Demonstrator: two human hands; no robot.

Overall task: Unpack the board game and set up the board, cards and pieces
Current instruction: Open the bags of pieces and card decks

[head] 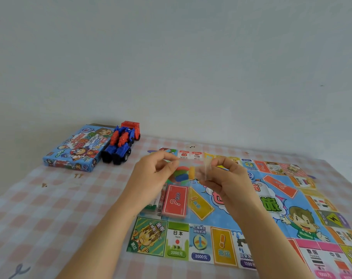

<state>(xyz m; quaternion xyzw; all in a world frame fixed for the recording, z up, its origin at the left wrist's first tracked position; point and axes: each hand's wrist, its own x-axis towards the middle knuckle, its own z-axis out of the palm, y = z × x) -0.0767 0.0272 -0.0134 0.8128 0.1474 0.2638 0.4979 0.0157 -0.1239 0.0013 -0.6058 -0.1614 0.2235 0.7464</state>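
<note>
The board (200, 243) lay unfolded with a red card deck (176, 200) on it. The left hand (153, 174) and right hand (225, 178) each pinched a clear bag (197, 170) of coloured pieces (182, 175) above it; the pieces were not yet set out.

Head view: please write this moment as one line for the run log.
left hand: pinches clear bag of pieces | right hand: pinches same bag | board: unfolded | red card deck: on board
</note>
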